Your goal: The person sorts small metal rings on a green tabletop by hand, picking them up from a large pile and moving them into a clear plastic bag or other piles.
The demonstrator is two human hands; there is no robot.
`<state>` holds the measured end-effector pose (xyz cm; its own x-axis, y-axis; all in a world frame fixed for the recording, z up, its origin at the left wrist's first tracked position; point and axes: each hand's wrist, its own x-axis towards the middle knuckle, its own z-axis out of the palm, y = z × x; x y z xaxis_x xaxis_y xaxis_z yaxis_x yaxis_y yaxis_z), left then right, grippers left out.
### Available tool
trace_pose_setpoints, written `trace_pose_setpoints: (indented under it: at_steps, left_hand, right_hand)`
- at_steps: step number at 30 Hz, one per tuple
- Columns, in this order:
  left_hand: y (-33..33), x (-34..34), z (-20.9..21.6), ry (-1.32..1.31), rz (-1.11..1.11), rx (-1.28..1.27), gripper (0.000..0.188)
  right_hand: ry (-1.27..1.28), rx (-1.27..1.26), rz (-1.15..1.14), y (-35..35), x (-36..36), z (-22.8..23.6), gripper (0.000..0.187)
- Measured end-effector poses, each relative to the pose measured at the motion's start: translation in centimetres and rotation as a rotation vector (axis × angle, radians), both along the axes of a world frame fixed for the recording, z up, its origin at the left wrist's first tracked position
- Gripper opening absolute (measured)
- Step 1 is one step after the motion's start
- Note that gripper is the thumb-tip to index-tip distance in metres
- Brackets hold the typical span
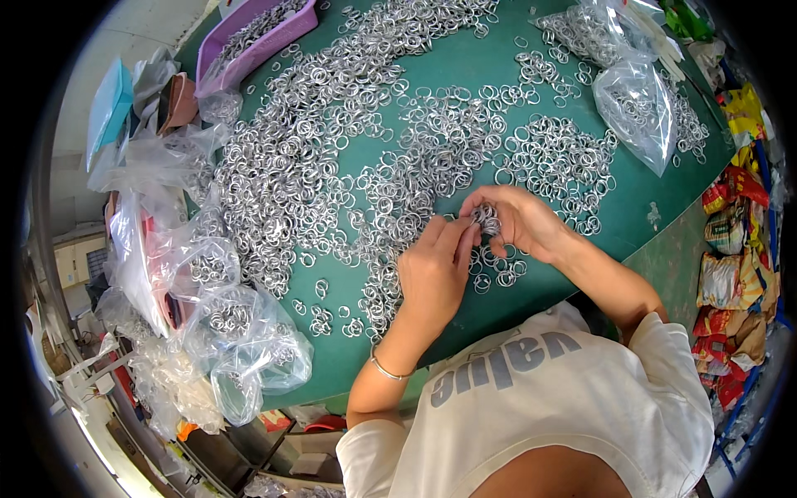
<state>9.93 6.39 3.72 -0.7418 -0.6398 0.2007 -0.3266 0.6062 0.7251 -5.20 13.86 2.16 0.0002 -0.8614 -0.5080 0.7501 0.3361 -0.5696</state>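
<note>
Over the near edge of the green table [382,319], my two hands meet around a small bunch of silver metal rings [486,219]. My right hand [523,217] curls round the bunch from the right, fingers bent over it. From the left, my left hand [436,261] pinches at the same rings with its fingertips; its palm is turned away from view. A heap of loose rings [440,149] spreads just beyond my hands. Several more rings [506,270] lie on the table beneath my right hand.
A long pile of rings [274,174] covers the table's left side. A purple basket [257,41] of rings stands at the far left. Clear plastic bags [249,332] with rings lie at the left edge, and another bag [635,108] at the far right. Colourful packages [730,274] line the right.
</note>
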Motion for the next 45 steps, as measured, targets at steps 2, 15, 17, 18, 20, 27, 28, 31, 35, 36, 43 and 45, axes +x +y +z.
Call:
trace_pose_setpoints:
  at_steps: [2, 15, 17, 18, 20, 27, 28, 31, 35, 36, 43, 45]
  left_hand:
    - [-0.1, 0.0, 0.2, 0.063, 0.012, 0.056, 0.009]
    - [-5.1, -2.4, -1.7, -0.446, 0.083, -0.238, 0.038]
    - [-5.5, -2.1, -1.7, -0.466, 0.046, -0.263, 0.036]
    - [-5.5, -1.8, -1.7, -0.477, 0.029, -0.275, 0.035]
    - [-4.8, -0.7, -2.4, -0.422, -0.017, -0.289, 0.026]
    - [-3.6, 2.7, -2.5, -0.331, 0.234, -0.214, 0.010]
    - [-3.9, 3.1, -2.4, -0.353, 0.292, -0.234, 0.010]
    - [-4.8, 4.0, -2.0, -0.356, 0.338, -0.238, 0.010]
    - [-3.2, 2.8, -2.2, -0.219, 0.186, -0.210, 0.011]
    - [-2.6, 2.2, -2.2, -0.200, 0.109, -0.199, 0.010]
    - [-2.9, 1.4, -2.8, -0.405, 0.107, -0.289, 0.011]
    - [-3.2, 1.7, -2.4, -0.391, 0.168, -0.274, 0.009]
  right_hand:
    - [0.034, -0.018, 0.005, 0.2, 0.3, -0.6, 0.022]
    - [1.951, -0.151, 0.244, -4.8, -1.0, -2.2, 0.040]
    - [1.948, -0.155, 0.317, -4.5, -1.7, -1.6, 0.035]
    - [1.945, -0.159, 0.355, -4.2, -2.1, -1.5, 0.032]
    - [1.938, -0.228, 0.288, -2.6, -3.0, -0.9, 0.026]
    - [2.022, 0.090, 0.149, 1.7, -6.5, -0.6, 0.021]
    - [2.033, 0.166, 0.088, 1.6, -6.6, -0.4, 0.020]
    - [2.034, 0.310, -0.028, 0.8, -6.2, 0.3, 0.019]
    - [1.925, -0.143, 0.135, -0.6, -2.6, 0.2, 0.020]
    - [1.924, -0.214, 0.178, -1.2, -1.3, -0.3, 0.019]
    - [2.036, 0.001, 0.225, -0.5, -3.0, -1.3, 0.009]
    - [2.065, 0.186, 0.207, -0.5, -3.3, -0.5, 0.010]
